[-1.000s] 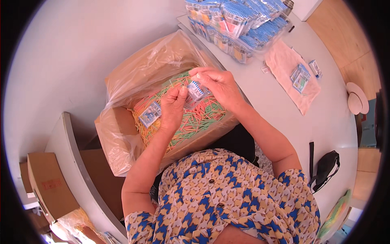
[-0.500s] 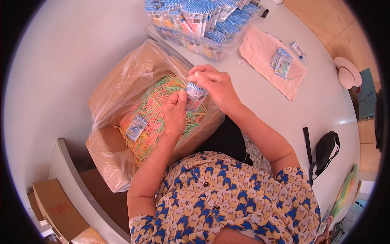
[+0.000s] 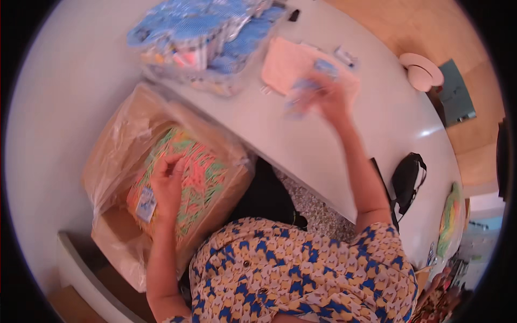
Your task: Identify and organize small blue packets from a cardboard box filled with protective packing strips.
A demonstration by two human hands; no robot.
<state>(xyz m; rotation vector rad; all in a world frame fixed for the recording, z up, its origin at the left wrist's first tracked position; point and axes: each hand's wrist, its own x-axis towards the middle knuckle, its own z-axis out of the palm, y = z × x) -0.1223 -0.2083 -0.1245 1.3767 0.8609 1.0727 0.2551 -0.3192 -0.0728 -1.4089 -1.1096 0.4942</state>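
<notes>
Pale grey table surface point(image 3: 258, 129) is spread across the middle and right of the scene, with a white hat point(image 3: 423, 72) placed toward the far right and a black strapped item point(image 3: 407, 177) laid near the right edge. On its far left, a clear tub point(image 3: 207, 81) is heaped with blue-topped packets point(image 3: 183, 27). A pink cloth point(image 3: 277, 64) is laid to the right of the tub, and a second packet point(image 3: 326, 67) is rested on it, just beyond the right hand point(image 3: 328, 97). By that hand a blurred packet point(image 3: 300, 99) seems to be pinched at the fingertips, on their left side; its long axis cannot be made out. The cloth is reached more closely by the right hand than by the left hand point(image 3: 168, 180), which is held over a plastic-lined cardboard box point(image 3: 124, 134) of coloured sticks point(image 3: 199, 177). Its fingers are curled toward the thumb; whether anything is gripped cannot be told. A third packet point(image 3: 146, 204) is laid on the sticks, left of that wrist, its long axis slanted from far right to near left.
</notes>
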